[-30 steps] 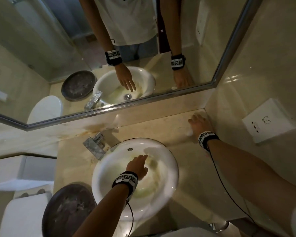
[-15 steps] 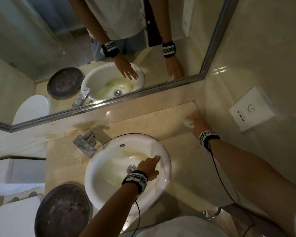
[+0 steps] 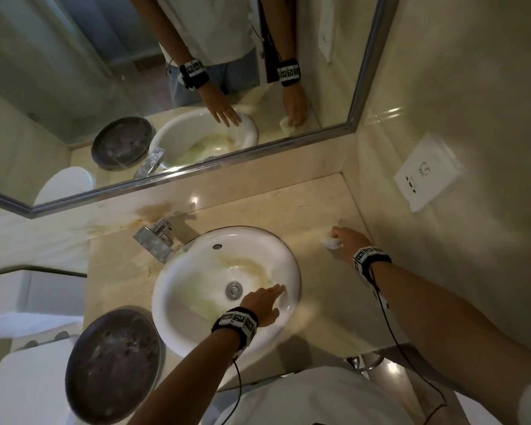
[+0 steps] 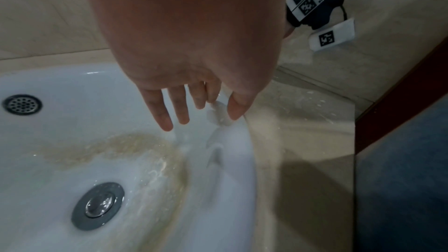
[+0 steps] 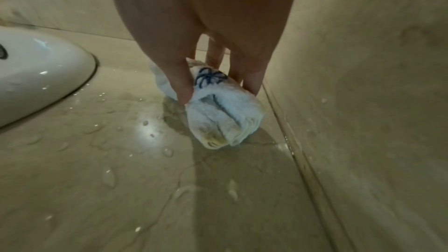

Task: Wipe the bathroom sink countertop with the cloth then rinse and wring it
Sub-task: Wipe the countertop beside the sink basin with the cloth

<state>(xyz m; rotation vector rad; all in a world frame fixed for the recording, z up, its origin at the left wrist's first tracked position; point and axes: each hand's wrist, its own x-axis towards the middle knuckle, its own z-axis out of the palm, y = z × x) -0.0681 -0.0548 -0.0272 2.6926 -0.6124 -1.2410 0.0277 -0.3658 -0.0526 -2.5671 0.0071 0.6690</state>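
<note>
A bunched white cloth (image 5: 223, 114) with a dark blue stitched mark lies on the wet beige countertop (image 5: 121, 179), close to the right wall. My right hand (image 5: 215, 83) pinches it between thumb and fingers and presses it down. In the head view the cloth (image 3: 331, 242) shows just under the right hand (image 3: 347, 240), to the right of the white sink (image 3: 196, 250). My left hand (image 3: 264, 302) hovers over the basin's right side with straight fingers and holds nothing. From the left wrist, that hand (image 4: 201, 114) hangs above the stained basin (image 4: 72, 141).
A chrome faucet (image 3: 157, 239) stands at the sink's back left. A dark round tray (image 3: 114, 366) sits at the front left, beside a white toilet (image 3: 22, 391). The mirror (image 3: 135, 87) runs along the back. A white outlet (image 3: 426, 176) is on the right wall.
My right hand has slid the cloth from the back right corner toward the front along the wall. My left hand has shifted to the right over the basin.
</note>
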